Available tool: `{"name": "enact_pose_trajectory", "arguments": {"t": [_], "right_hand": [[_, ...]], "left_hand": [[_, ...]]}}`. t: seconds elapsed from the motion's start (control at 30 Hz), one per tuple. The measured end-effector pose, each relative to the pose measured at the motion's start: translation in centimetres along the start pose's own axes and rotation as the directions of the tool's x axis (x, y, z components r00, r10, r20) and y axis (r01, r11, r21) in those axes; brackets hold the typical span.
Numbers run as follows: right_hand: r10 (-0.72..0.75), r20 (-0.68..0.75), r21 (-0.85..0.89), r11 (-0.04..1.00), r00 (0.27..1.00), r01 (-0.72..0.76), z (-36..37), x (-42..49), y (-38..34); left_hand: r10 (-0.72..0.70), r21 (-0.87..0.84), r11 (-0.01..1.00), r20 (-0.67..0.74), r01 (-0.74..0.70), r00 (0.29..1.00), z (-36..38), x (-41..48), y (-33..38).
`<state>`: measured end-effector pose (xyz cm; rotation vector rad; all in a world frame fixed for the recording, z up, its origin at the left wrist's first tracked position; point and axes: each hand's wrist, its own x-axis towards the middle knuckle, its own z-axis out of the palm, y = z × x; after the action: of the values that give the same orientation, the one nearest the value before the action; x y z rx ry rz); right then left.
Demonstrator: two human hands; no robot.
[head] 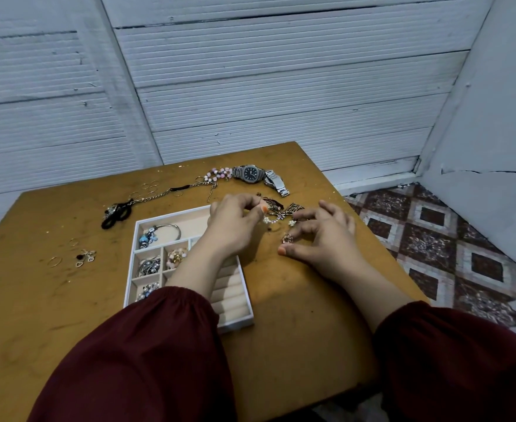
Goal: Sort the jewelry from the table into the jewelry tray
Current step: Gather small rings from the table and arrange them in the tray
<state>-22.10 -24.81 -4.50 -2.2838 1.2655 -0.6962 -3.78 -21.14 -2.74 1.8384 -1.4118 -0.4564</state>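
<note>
Jewelry tangle (284,208): it lay on the tabletop (296,315) toward the right edge, just beside the far right corner of the jewelry tray (238,325), with both your hands over it.
Look: dark reddish and gold links were knotted together, with pale beads and a small gold charm (287,238) at the near side.
Left hand (235,220): your fingers were curled, and thumb and forefinger appeared to pinch a beaded strand (270,219) at the tangle's left side.
Right hand (320,236): your fingers were arched down onto the tangle, thumb just beside the gold charm. I could not tell whether they held anything.
Handling: these pieces probably weighed very little and hung limp, so links could snag on each other. You would have done best to hold one piece by a clasp or a solid bead and ease it free, not tug.
Fragility: thin chains and bead threads looked liable to snap under a hard pull.
Tray: the left compartments already held a bangle (159,233) with blue charms and several clustered pieces. The ring rolls (229,287) on the right looked bare where your arm left them in view.
Still out: a watch (250,173) and pink beads (218,173) sat near the far edge, a chain necklace (171,191) ran toward the left, and small rings (54,261) lay near the left edge.
</note>
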Motion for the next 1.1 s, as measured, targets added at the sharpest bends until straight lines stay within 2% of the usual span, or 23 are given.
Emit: {"name": "enact_pose_trajectory", "arguments": {"t": [0.13,0.23,0.43,0.57,0.73,0.93,1.1], "right_hand": [[-0.017,0.001,-0.018,1.0,1.0,0.017,-0.2,-0.25,-0.35],[-0.014,-0.067,-0.005,1.0,0.998,0.013,-0.13,-0.32,-0.46],[0.044,-0.172,-0.167,0.983,0.984,-0.073,-0.1,-0.32,-0.31],[0.068,-0.159,-0.251,0.962,0.985,-0.107,-0.03,-0.35,-0.39],[0.066,-0.161,-0.269,0.957,0.985,-0.108,0.0,-0.37,-0.43],[0.028,-0.174,-0.294,0.953,0.984,-0.079,0.07,-0.44,-0.48],[-0.06,-0.186,-0.362,0.932,0.981,-0.011,0.54,-0.51,-0.45]], "left_hand": [[0.004,0.009,1.0,-0.008,-0.004,1.0,0.12,-0.09,0.0],[-0.008,-0.008,1.0,-0.008,0.008,1.0,0.34,-0.12,-0.15],[-0.014,0.007,1.0,-0.007,0.014,1.0,0.63,-0.1,-0.05],[-0.013,0.002,1.0,-0.008,0.013,1.0,0.7,-0.08,0.1],[-0.019,-0.004,1.0,-0.009,0.019,1.0,0.72,-0.14,0.22],[-0.041,-0.023,0.999,-0.012,0.04,0.999,0.41,-0.48,0.4],[-0.031,-0.006,0.999,-0.03,0.031,0.999,-0.18,-1.01,0.61]]}}
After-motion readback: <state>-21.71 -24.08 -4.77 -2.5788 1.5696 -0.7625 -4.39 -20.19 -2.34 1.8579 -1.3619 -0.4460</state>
